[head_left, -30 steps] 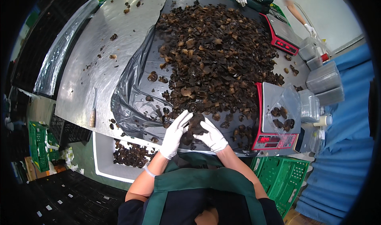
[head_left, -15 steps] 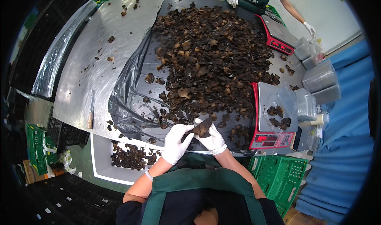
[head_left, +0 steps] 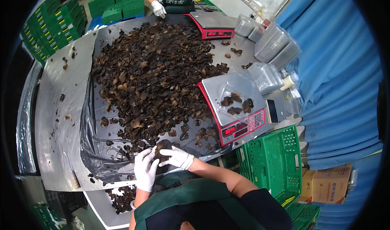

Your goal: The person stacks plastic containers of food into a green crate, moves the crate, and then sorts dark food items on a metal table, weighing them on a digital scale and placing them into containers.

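A dark brown wood ear mushroom is held between my two white-gloved hands at the near edge of the table. My right hand grips it from the right with its fingers bent. On the other side, my left hand is closed on the piece's left edge; the fingertips are partly hidden. Just beyond lies a broad heap of wood ear mushrooms on black plastic sheeting. To the right, a red-rimmed scale carries a clear plastic tray with several mushroom pieces in it.
Below the table's near edge stands a white bin with mushrooms. Green crates are at the right, near a phone and stacked clear trays. A knife lies left. Across the table, a gloved person stands by another scale.
The view has turned right, so the table and heap sit farther left in it. My hands keep hold of the mushroom piece. The other person's far hand remains near the clear trays.
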Demonstrator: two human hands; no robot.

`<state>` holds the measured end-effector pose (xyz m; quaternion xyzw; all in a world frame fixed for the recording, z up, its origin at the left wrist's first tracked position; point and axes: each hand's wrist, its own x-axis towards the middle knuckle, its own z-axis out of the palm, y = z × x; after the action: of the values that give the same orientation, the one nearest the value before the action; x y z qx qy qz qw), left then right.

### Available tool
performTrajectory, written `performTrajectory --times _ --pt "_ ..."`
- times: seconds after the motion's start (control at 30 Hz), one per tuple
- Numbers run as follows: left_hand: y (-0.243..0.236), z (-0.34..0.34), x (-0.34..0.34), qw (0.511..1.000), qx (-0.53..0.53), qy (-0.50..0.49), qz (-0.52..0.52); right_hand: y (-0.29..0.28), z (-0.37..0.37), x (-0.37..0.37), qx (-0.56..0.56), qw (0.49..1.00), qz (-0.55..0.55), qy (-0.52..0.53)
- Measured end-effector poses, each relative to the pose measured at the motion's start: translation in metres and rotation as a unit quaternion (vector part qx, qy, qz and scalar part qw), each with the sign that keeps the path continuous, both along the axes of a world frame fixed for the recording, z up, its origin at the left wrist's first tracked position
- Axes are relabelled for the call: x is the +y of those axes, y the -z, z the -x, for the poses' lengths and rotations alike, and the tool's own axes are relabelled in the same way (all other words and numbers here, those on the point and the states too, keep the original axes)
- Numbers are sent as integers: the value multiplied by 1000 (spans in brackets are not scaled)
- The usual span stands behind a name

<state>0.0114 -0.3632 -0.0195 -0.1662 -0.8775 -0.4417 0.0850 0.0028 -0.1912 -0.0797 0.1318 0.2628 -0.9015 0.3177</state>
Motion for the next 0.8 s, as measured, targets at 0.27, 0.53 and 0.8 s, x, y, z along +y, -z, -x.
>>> performTrajectory --times 0.27,0.53,0.8 --pt "11 1 -81 972 -127 -159 -118 -130 32 129 140 866 -390 278" --pt "38 -37 -139 947 -89 -304 -50 -133 22 240 266 310 -909 86" --pt "78 -23 -108 949 -154 -277 10 -76 42 53 532 512 -673 35"
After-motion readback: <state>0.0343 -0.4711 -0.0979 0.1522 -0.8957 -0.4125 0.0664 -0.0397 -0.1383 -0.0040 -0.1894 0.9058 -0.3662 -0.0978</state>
